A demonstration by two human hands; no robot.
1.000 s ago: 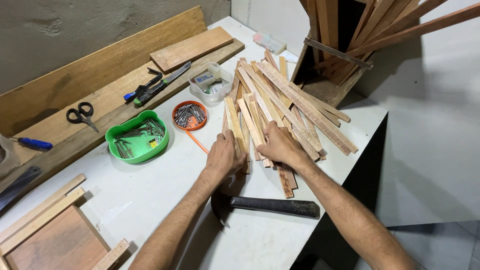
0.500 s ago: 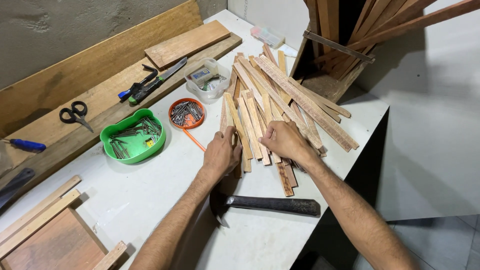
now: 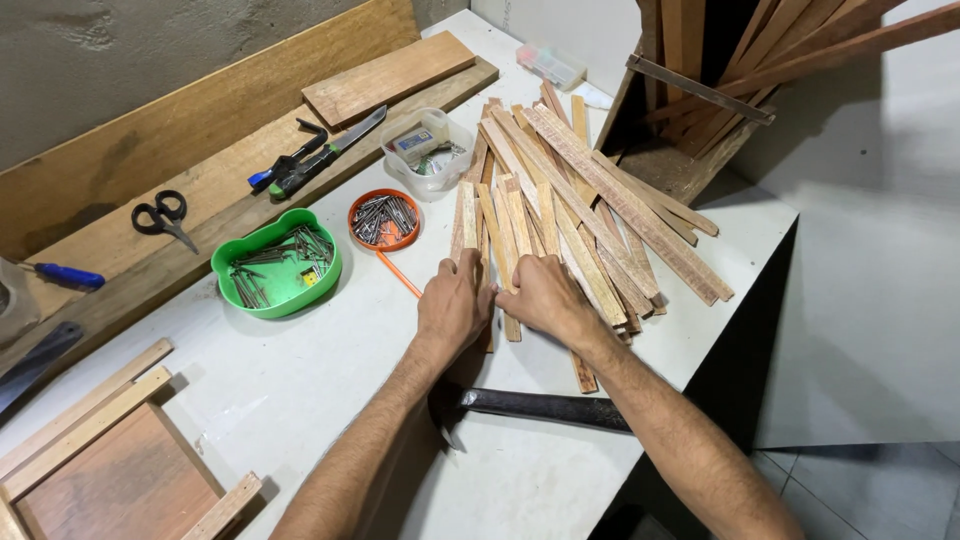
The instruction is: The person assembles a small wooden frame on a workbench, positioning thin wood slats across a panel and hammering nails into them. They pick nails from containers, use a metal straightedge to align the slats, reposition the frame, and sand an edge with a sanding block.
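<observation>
Centrally, left hand [image 3: 455, 305] and right hand [image 3: 540, 297] pressed flat, fingers loosely spread, on wood strips [image 3: 560, 215], hammer [image 3: 540, 405] beneath forearms near tabletop [image 3: 330, 350] front edge, nail tubs [image 3: 277, 262] leftward.

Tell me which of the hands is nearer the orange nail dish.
Left. The left hand lies just below the orange nail dish; the right hand sits farther right on the wooden slats.

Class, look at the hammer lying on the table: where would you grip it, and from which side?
Grip the hammer by its dark handle, probably from above at the right: it lies flat, and the forearms cross over its head end.
</observation>
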